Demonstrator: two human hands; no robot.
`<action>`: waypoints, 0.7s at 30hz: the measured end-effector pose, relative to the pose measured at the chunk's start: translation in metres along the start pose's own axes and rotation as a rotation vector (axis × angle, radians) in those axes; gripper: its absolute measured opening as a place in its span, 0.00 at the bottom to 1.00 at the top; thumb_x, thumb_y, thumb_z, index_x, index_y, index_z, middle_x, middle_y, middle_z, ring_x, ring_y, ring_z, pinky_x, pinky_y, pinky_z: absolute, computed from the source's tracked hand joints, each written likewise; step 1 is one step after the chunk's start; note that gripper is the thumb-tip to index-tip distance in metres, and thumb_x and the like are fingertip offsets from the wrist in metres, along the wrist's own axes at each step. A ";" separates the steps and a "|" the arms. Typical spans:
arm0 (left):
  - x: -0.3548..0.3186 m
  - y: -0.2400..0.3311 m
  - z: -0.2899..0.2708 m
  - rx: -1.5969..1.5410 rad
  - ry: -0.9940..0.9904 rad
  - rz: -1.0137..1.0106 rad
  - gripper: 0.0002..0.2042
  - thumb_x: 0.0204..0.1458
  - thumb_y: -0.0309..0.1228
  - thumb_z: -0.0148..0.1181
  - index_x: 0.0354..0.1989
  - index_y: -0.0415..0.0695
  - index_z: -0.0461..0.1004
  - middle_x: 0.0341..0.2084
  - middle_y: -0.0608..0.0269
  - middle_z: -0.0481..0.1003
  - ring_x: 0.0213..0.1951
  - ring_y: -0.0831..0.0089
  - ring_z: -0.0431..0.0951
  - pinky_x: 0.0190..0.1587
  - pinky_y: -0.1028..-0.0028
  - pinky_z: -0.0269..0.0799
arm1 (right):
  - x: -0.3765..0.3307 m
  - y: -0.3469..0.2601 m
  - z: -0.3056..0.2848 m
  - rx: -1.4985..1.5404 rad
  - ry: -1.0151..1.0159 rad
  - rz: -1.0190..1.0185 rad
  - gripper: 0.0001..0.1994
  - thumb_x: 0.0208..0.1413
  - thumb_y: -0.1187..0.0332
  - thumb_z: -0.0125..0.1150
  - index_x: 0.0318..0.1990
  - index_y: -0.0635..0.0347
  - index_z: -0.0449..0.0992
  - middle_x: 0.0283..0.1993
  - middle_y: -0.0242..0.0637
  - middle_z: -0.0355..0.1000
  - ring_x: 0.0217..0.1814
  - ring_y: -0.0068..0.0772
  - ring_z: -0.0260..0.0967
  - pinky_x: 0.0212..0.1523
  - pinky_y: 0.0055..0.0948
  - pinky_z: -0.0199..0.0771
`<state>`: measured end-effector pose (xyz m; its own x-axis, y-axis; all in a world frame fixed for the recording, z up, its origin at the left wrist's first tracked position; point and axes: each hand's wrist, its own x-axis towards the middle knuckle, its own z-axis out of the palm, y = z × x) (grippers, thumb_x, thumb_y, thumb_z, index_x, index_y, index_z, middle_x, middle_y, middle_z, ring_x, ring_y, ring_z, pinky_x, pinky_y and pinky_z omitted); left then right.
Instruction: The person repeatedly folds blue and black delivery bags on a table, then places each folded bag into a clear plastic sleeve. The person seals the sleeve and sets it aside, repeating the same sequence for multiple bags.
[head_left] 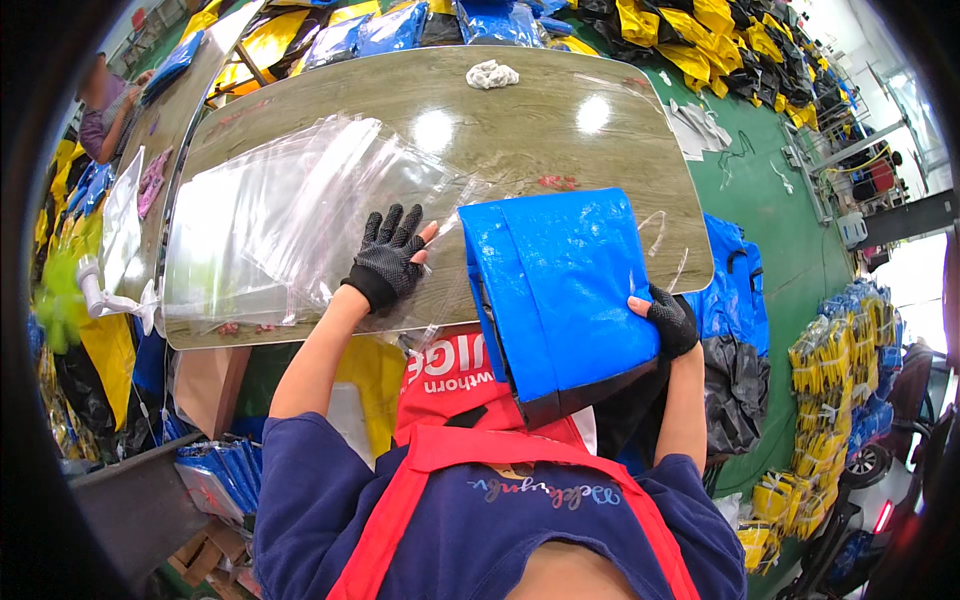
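Note:
My left hand (389,257), in a black dotted glove with thumb and fingertips partly bare, lies spread out at the near edge of a fanned stack of clear plastic bags (240,215). Whether it presses on the lowest bags or only the table I cannot tell. My right hand (668,318), gloved the same way, grips the right edge of a folded blue tarpaulin bag (560,285), thumb on top and fingers beneath. That blue bag has a black lower side, rests partly on the table's near edge and overhangs toward my lap.
The wood-patterned table (540,120) has rounded corners and carries a crumpled white cloth (492,74). Blue and black bags (735,330) hang or lie right of it. Bundled yellow bags (820,400) stack on the floor further right. A person (105,110) sits at the far-left table.

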<state>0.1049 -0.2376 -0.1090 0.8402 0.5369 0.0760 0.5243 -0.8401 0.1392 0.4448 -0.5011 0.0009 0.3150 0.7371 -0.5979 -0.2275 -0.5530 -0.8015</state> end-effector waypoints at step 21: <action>0.003 0.004 -0.077 -0.374 -0.056 0.171 0.24 0.57 0.43 0.49 0.60 0.48 0.65 0.59 0.51 0.65 0.61 0.52 0.62 0.63 0.59 0.53 | 0.022 0.042 0.095 -0.252 -0.322 -0.129 0.43 0.47 0.51 0.67 0.63 0.70 0.56 0.60 0.50 0.63 0.61 0.40 0.60 0.60 0.35 0.61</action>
<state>0.0992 -0.2337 -0.0320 0.9222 0.3788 0.0771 0.2989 -0.8252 0.4793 0.3547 -0.4714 -0.0465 0.0133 0.8681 -0.4962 0.0397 -0.4963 -0.8673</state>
